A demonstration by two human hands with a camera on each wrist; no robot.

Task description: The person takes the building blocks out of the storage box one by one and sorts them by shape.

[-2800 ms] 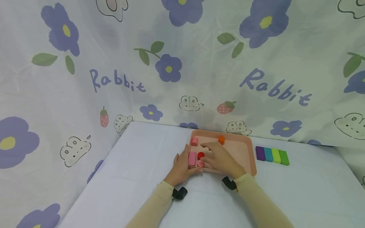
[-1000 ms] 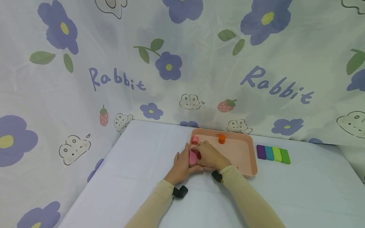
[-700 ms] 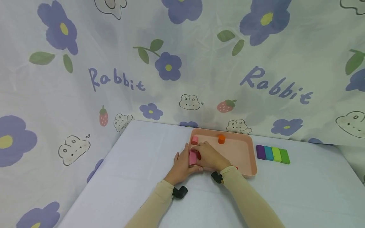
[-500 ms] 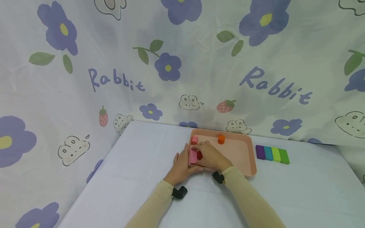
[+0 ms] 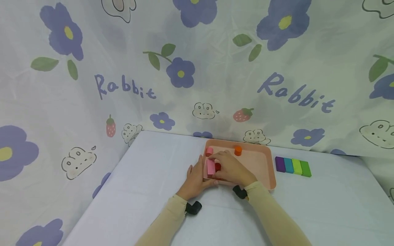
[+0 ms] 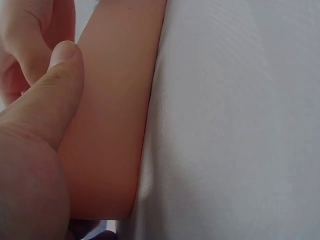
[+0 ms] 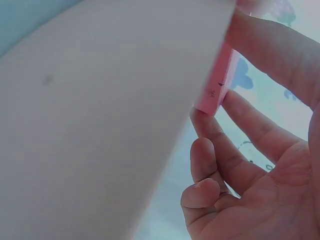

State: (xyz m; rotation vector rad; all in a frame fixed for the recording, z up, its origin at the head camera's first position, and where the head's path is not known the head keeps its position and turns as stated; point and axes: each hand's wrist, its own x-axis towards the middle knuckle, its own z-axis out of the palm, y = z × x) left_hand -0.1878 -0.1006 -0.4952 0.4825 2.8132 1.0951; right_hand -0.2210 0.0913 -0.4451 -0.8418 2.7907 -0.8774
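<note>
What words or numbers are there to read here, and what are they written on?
"Rabbit": purple letters on the patterned backdrop, left side of the head view.
"Rabbit": the same word on the backdrop again, right side.
Pink block: tiny dark marks, too small and blurred to read.
I can't make out any numbers.

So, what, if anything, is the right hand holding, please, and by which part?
The right hand pinches the pink block by its two opposite ends.
</note>
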